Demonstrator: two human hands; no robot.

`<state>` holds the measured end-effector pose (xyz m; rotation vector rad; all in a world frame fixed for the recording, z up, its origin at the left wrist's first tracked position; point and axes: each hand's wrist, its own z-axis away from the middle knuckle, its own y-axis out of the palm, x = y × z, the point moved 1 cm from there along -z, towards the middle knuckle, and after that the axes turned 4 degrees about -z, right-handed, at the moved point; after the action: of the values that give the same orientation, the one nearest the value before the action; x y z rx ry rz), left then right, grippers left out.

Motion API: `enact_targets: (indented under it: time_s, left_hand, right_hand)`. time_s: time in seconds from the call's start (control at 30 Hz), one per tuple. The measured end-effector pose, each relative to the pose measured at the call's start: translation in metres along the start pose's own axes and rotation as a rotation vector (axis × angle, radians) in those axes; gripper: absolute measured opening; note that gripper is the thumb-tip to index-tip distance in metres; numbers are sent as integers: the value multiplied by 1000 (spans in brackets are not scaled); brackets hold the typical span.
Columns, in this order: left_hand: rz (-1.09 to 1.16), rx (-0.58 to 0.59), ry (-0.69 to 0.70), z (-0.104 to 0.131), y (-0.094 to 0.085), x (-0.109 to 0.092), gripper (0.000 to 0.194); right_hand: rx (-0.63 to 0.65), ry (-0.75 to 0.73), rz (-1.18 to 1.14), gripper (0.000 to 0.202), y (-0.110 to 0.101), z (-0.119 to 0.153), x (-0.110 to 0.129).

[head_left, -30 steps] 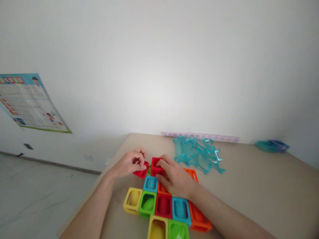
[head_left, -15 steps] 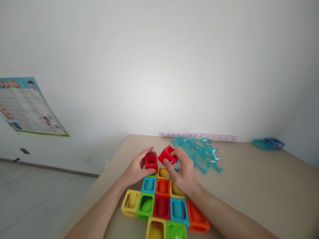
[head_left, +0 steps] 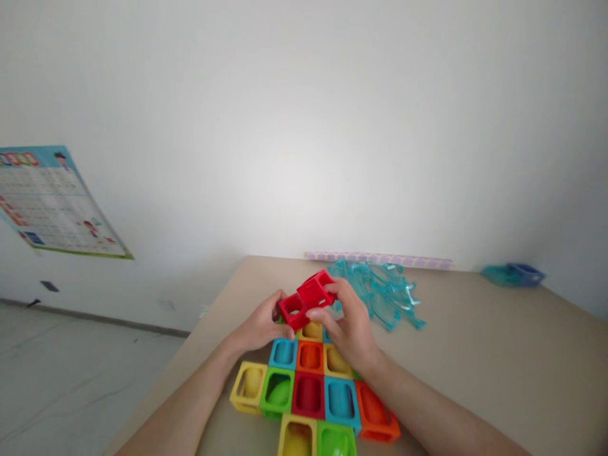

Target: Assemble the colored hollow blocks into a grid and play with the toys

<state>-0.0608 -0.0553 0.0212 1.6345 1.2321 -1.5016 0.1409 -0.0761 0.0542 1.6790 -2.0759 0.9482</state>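
My left hand grips a red cube block with an open hollow face. A second red cube block is pinched in my right hand. The two red blocks touch side by side, both tilted, above the far end of a flat layout of coloured cube blocks. That layout includes a blue block, an orange block, a dark red block, a green block and a yellow block. Part of the layout is hidden behind my right hand and forearm.
Translucent teal plastic pieces lie in a heap beyond my right hand. A purple patterned strip runs along the wall at the table's back edge. A dark blue block-like item sits at the far right. A poster hangs on the left wall.
The two red blocks were apart and now touch. The left one has tilted and risen slightly off the layout, while the right one has moved a little left and up.
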Motion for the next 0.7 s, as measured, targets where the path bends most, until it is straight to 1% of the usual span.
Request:
enact_targets:
  time_s: [0.03, 0.1, 0.17, 0.23, 0.33, 0.47, 0.53, 0.6, 0.63, 0.7]
  left_hand:
    - [-16, 2, 16, -1, 2, -1, 57]
    - [-22, 47, 47, -1, 5, -5, 53]
    - [-14, 99, 59, 0, 7, -11, 46]
    - [-1, 108, 50, 1, 8, -15, 43]
    - [17, 75, 51, 0, 9, -15, 46]
    - [33, 27, 94, -1, 11, -12, 61]
    - [28, 27, 99, -1, 11, -12, 64]
    - [-7, 29, 100, 0, 10, -12, 62]
    - [-28, 28, 99, 1, 10, -12, 60]
    - [-57, 30, 97, 1, 9, -13, 58]
  right_hand:
    - [81, -24, 21, 20, 1, 0, 2]
    - [223, -42, 56, 14, 3, 0, 6]
    - [280, -47, 70, 16, 3, 0, 8]
    - [275, -57, 71, 19, 3, 1, 8]
    - [213, -31, 74, 25, 3, 2, 5]
    - [117, -2, 85, 34, 1, 3, 3]
    - [64, -22, 73, 30, -2, 2, 5]
    - [10, -48, 62, 22, -5, 2, 8]
    - [11, -52, 62, 19, -5, 1, 9]
    - [69, -40, 69, 15, -6, 0, 10]
